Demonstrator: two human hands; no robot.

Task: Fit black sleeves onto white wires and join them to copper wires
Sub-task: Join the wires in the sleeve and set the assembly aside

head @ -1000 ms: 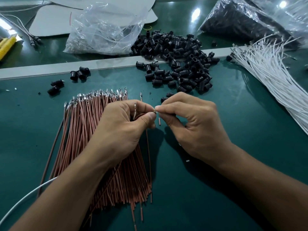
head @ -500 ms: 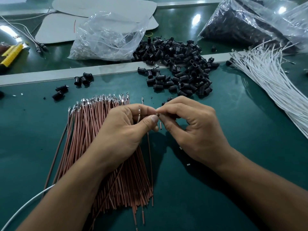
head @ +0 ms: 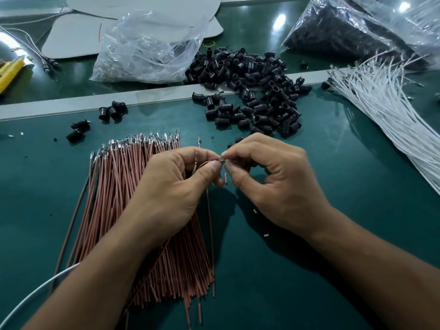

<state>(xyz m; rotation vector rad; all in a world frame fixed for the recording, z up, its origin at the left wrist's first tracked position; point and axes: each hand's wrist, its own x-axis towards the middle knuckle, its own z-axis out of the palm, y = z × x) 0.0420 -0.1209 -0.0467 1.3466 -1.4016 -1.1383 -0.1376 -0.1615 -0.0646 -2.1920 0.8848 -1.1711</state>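
The left hand (head: pixel 171 186) pinches one copper wire (head: pixel 209 222) between thumb and forefinger. The right hand (head: pixel 281 184) pinches the wire tip (head: pixel 222 160), fingertips nearly meeting, likely to steady a tiny joint. The copper bundle (head: pixel 123 186) lies under the left hand, with black sleeves (head: pixel 257 96) just beyond the right hand and white wires (head: pixel 392 120) farther to its right, all within reach.

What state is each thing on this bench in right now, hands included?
Left hand: pinches one copper wire.
Right hand: pinches a small piece at that wire's tip.
Copper wires: bundled, lying flat.
White wires: loose sheaf, lying flat.
Black sleeves: scattered loose pile.
Clear bag: crumpled, slack.
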